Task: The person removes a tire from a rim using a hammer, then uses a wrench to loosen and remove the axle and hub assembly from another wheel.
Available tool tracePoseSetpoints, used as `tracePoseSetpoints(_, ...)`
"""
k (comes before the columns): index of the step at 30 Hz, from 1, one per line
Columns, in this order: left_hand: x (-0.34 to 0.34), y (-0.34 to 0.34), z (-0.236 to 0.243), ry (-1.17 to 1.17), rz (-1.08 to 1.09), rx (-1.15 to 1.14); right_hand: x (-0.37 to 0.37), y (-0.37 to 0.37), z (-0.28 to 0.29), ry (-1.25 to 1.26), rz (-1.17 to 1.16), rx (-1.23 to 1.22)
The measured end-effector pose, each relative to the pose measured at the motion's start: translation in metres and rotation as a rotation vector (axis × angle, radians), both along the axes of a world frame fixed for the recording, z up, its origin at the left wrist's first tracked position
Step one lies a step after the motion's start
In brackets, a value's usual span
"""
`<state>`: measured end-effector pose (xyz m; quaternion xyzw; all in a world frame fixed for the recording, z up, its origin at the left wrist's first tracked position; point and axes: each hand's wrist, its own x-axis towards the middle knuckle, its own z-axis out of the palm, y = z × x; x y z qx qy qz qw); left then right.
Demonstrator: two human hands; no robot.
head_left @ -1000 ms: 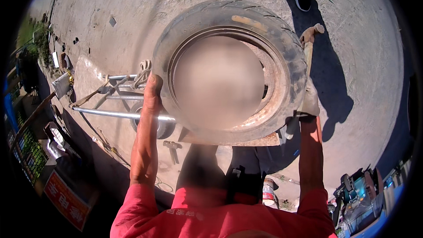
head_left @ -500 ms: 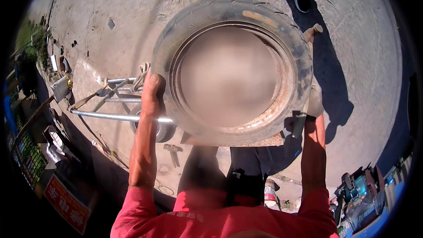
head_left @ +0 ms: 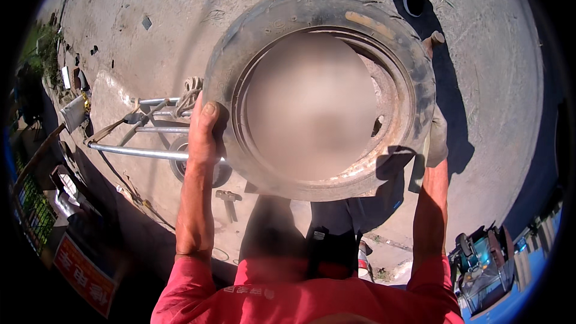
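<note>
I hold the tyre [head_left: 227,81] between my hands: my left hand [head_left: 205,129] clasps its left side, and my right hand [head_left: 437,138], closed round a hammer [head_left: 435,38], supports its right side.

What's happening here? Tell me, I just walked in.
A person in a red shirt has a tyre on a rusty rim between both hands. The left hand grips its left side; the right hand is at its right side, and appears to grip a hammer there too. The tyre's middle is blurred out. A metal-tube frame is on the left, and a second hammer lies on the ground.
</note>
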<state>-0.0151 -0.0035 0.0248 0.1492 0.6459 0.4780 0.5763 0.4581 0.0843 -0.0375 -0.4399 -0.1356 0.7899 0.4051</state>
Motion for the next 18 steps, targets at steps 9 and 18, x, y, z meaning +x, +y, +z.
tracePoseSetpoints(9, -0.014, -0.015, -0.008, -0.049, -0.026, -0.008, -0.023, 0.019, 0.034, 0.014, 0.042, 0.024)
tracePoseSetpoints(18, -0.011, -0.010, -0.015, -0.196, 0.055, -0.015, -0.040, 0.022, 0.079, -0.181, 0.047, 0.061)
